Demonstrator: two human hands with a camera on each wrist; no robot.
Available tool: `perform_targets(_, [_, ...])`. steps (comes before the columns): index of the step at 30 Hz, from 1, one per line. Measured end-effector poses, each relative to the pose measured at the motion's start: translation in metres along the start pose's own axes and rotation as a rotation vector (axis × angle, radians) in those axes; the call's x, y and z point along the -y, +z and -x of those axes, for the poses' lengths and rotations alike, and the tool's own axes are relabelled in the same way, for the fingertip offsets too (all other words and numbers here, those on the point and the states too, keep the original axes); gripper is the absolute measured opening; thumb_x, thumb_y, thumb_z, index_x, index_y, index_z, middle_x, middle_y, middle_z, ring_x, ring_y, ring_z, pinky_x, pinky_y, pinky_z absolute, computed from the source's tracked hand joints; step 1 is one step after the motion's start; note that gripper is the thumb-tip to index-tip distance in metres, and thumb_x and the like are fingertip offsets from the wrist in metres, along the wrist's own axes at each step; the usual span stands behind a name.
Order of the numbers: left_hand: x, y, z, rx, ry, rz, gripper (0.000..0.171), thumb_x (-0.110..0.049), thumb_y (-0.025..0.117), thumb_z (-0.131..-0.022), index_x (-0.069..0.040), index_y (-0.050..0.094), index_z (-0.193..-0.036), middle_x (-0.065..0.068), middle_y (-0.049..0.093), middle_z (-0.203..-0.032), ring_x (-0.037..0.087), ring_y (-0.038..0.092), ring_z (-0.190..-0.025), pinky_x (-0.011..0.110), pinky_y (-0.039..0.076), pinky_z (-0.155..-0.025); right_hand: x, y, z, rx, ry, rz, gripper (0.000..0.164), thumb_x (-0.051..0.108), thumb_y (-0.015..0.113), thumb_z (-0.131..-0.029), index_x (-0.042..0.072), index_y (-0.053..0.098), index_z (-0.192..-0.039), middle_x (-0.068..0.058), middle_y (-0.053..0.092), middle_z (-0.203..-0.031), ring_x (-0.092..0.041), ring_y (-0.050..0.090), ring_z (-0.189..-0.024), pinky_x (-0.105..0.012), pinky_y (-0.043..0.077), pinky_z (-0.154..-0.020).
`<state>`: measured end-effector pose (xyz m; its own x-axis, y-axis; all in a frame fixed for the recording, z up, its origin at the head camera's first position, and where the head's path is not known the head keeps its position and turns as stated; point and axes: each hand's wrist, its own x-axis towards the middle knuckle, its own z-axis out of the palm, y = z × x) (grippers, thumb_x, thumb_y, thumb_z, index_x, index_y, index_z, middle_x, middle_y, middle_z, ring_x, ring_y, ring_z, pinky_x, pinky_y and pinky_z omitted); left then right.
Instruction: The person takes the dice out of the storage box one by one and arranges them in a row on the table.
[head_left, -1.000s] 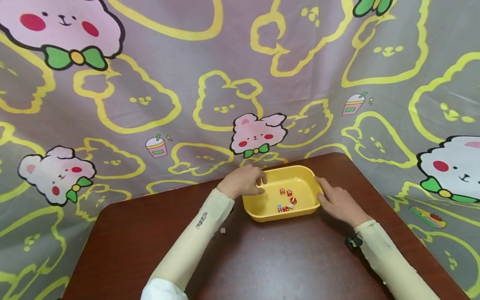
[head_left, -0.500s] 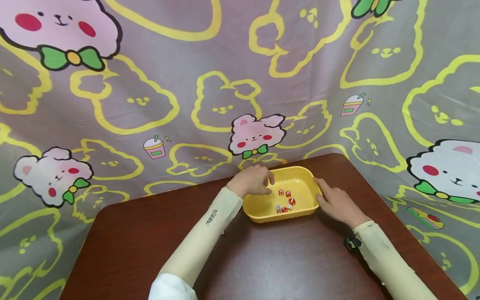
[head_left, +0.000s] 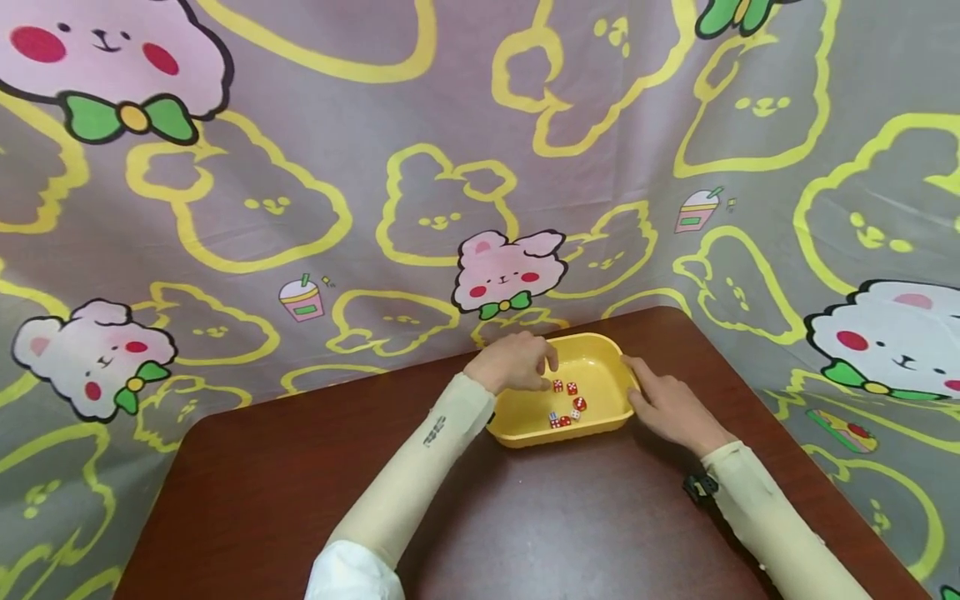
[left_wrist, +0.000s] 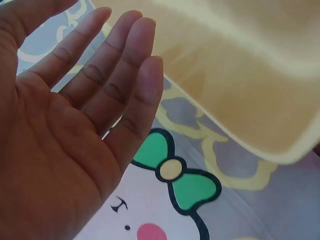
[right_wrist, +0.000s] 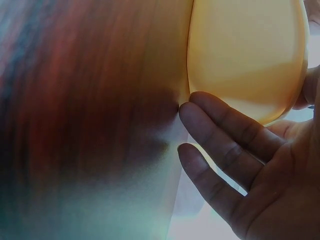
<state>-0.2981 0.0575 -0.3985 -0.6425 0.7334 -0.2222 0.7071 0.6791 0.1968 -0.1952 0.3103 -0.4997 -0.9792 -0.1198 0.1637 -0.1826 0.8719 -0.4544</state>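
A yellow plastic tray (head_left: pixel 568 433) with raised sides sits near the table's back right. Several small dice, mostly red (head_left: pixel 580 404) with a white die (head_left: pixel 575 414) among them, lie on its floor. My left hand (head_left: pixel 513 362) reaches over the tray's left end, fingers bent loosely downward, left of the dice. In the left wrist view, its palm is bare and its fingers relaxed beside the tray wall (left_wrist: pixel 235 95). My right hand (head_left: pixel 671 404) grips the tray's right end, the thumb at the rim. Its fingers (right_wrist: pixel 225 145) lie along the tray's outside in the right wrist view.
The dark brown wooden table (head_left: pixel 525 517) has its back edge against a cartoon-printed cloth (head_left: pixel 360 208), which also hangs along the right side. A black band (head_left: pixel 701 487) sits on the right wrist.
My left hand has moved right, farther over the tray toward the dice. Its forearm now hides white dice seen on the table earlier. The right hand stays on the tray's end.
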Motion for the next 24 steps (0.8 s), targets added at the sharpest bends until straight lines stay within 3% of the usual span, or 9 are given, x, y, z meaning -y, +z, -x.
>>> perform_targets(9, [-0.01,0.006,-0.011,0.015,0.032,-0.008,0.03,-0.038,0.074,-0.083,-0.023,0.069,-0.108,-0.01,0.062,-0.089,0.009,0.057,-0.084,0.029,0.046,-0.078,0.0,0.001,0.001,0.013,0.012,-0.006,0.052,0.021,0.051,-0.096,0.013,0.034,-0.145,0.001,0.05,-0.063,-0.014,0.047,-0.06,-0.03,0.039,-0.06])
perform_targets(15, [-0.014,0.007,-0.016,0.035,0.046,0.008,0.025,-0.033,0.076,-0.081,-0.022,0.07,-0.103,-0.009,0.063,-0.085,0.009,0.058,-0.079,0.025,0.047,-0.07,0.0,0.0,0.0,0.007,0.009,-0.008,0.052,0.022,0.05,-0.096,0.014,0.034,-0.145,0.001,0.05,-0.063,-0.014,0.047,-0.059,-0.03,0.039,-0.059])
perform_targets(24, [-0.017,0.022,-0.024,0.098,0.037,0.044,0.019,-0.021,0.08,-0.075,-0.02,0.07,-0.091,-0.009,0.063,-0.088,0.011,0.055,-0.078,0.023,0.045,-0.064,0.001,-0.001,0.0,-0.003,-0.002,0.003,0.052,0.021,0.049,-0.096,0.013,0.034,-0.145,0.001,0.05,-0.062,-0.013,0.047,-0.059,-0.03,0.039,-0.059])
